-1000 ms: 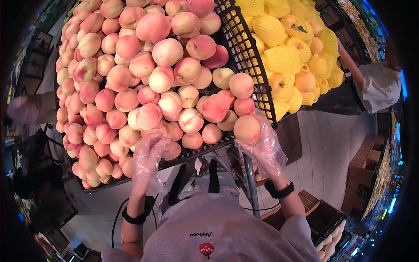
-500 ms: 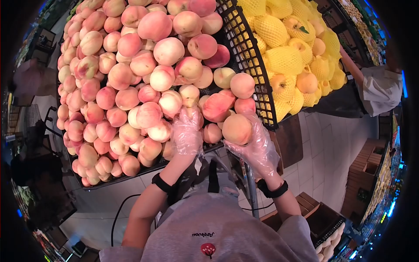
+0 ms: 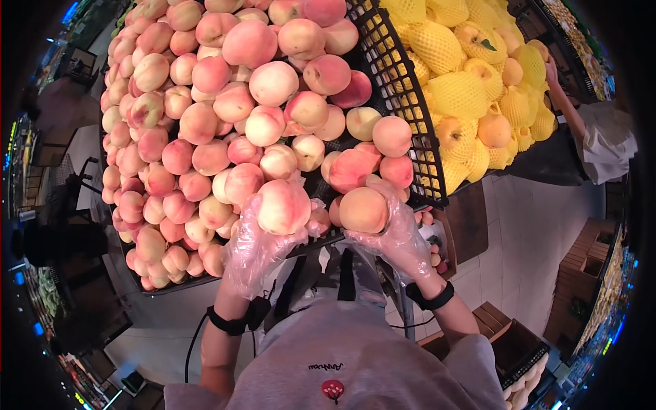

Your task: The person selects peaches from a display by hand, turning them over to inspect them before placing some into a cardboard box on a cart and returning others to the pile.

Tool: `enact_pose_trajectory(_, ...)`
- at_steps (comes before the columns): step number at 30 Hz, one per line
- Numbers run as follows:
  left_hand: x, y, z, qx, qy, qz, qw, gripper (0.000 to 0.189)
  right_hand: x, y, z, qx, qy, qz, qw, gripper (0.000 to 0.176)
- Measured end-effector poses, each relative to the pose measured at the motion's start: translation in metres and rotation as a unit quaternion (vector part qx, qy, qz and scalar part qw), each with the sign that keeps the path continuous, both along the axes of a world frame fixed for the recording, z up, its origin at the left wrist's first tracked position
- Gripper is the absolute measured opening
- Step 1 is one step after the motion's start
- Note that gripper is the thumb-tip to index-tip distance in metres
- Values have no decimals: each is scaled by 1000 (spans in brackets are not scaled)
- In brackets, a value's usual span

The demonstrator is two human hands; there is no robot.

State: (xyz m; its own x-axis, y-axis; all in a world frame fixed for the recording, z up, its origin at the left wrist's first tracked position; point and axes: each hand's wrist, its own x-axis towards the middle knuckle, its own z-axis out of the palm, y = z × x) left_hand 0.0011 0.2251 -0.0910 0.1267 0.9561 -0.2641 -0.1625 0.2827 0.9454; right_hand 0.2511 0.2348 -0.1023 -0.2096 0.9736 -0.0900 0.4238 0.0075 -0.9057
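Observation:
My left hand (image 3: pixel 256 251), in a clear plastic glove, is closed around a large pale pink peach (image 3: pixel 283 207) at the front edge of the peach pile. In my right hand (image 3: pixel 403 240), gloved the same way, sits a yellowish-pink peach (image 3: pixel 363 210). The two held peaches are side by side, a short gap apart. Just beyond my right hand lie a deep pink peach (image 3: pixel 352 169) and several others in the black crate. A wide heap of peaches (image 3: pixel 198 123) spreads beyond and to the left of my left hand.
A black plastic crate wall (image 3: pixel 403 75) divides the peaches from yellow fruit in foam nets (image 3: pixel 456 94). At the far right stands another person in a light sleeve (image 3: pixel 605 140). A wooden crate (image 3: pixel 509 345) is at lower right. Black cables hang near my waist.
My left hand has turned palm up and now holds a large peach, lifted toward me from the pile. My right hand still holds its peach, shifted slightly. The view has shifted a little.

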Motion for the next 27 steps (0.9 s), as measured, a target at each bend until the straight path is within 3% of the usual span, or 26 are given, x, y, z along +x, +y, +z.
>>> enact_pose_trajectory(4,5,4,25,138,198,-16,970,58,-1,3,-8,25,-11,8,1000,82)
enact_pose_trajectory(5,4,6,27,82,59,-26,995,57,0,3,-3,-4,-12,9,1000,82)
enact_pose_trajectory(7,-2,10,23,-22,-189,-31,981,54,1,2,0,-19,-25,13,999,82)
enact_pose_trajectory(9,-6,10,24,-33,-194,-50,979,54,2,1,-1,7,-47,17,999,83)
enact_pose_trajectory(10,-1,13,42,-8,-86,-61,994,56,2,0,-1,-2,-49,19,999,83)
enact_pose_trajectory(12,0,11,42,-92,-162,-4,983,58,3,-1,-1,-20,-55,21,998,83)
enact_pose_trajectory(13,0,9,29,-196,-338,63,918,59,3,-2,0,-20,-62,20,998,83)
enact_pose_trajectory(15,-1,5,18,-287,-528,112,791,61,3,-4,2,-21,-76,19,997,83)
enact_pose_trajectory(17,2,10,25,-278,-589,80,755,61,1,-5,3,-20,-64,12,998,81)
enact_pose_trajectory(20,14,13,46,-311,-577,153,739,63,-1,-7,6,-28,-60,-4,998,80)
enact_pose_trajectory(23,11,11,48,-225,-494,84,836,64,-2,-8,8,-38,-61,-7,997,81)
enact_pose_trajectory(24,9,5,44,-110,-316,53,941,63,-2,-8,9,-41,-61,-5,997,82)
enact_pose_trajectory(25,8,-4,41,11,-121,20,992,62,-3,-8,10,-43,-61,-5,997,82)
enact_pose_trajectory(27,7,-8,38,19,-81,38,996,62,-4,-8,12,-45,-64,-3,997,83)
